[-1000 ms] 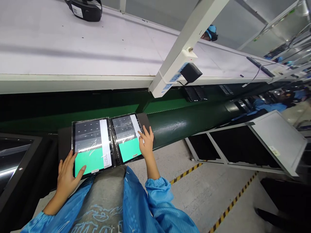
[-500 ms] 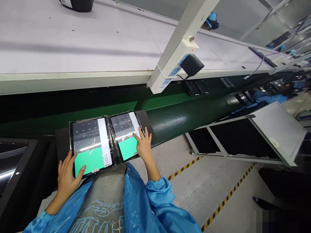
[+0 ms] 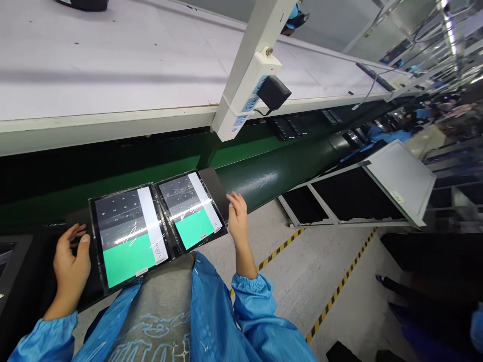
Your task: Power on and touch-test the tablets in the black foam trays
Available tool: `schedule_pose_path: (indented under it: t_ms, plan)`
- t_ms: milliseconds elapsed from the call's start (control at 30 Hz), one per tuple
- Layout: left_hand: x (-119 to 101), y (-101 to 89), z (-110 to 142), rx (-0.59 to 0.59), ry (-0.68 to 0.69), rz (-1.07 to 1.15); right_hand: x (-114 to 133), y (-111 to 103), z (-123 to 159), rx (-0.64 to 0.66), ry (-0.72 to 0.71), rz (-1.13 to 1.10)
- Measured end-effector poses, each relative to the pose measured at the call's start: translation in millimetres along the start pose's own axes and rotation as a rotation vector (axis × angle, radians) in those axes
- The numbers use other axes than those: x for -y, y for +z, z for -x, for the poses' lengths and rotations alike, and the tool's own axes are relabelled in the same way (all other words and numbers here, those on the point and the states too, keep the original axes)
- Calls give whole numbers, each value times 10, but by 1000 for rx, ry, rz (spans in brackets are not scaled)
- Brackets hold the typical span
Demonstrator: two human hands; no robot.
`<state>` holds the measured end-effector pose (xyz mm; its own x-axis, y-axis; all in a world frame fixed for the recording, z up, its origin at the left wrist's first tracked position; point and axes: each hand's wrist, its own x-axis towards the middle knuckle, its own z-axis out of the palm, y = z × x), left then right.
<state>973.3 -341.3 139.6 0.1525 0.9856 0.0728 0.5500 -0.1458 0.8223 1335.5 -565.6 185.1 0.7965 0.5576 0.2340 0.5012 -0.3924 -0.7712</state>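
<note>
Two lit tablets lie side by side before me on a dark board: a left tablet and a right tablet. Each screen shows number keys on dark grey, a green block and a white strip, under shiny clear film. My left hand is at the left end of the dark board, thumb apart from its bent fingers. Beside the board's right end is my right hand, its fingers stretched out. Neither hand is over the screens. Whether either one touches the board's edge, I cannot tell.
A green conveyor belt runs off to the right below a white shelf. A power strip with a black adapter is on the post. A white-framed rack stands at right, above striped floor tape.
Both hands have come off the tablets: the left moved left to the board's end, the right moved right past the other end. The view has shifted a little.
</note>
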Motion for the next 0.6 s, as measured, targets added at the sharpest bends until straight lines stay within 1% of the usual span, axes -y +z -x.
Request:
schedule_pose_path:
  t_ms: [133,233,300,400,533,600]
  plan:
    - [-92,153,-229,-39,35,35,-51,98,115,-11,53,-34]
    - [-153,243,-368,-32,50,24,-81,119,145,-43,79,-57]
    - [-178,279,-429,-24,47,7,-75,115,133,-34,83,-55]
    - [-174,297,-471,-20,39,-19,-33,116,94,7,79,-49]
    - [-114,294,-479,-16,54,-46,4,153,72,64,78,-44]
    - [-79,295,-485,-6,48,-62,-21,162,98,63,97,-35]
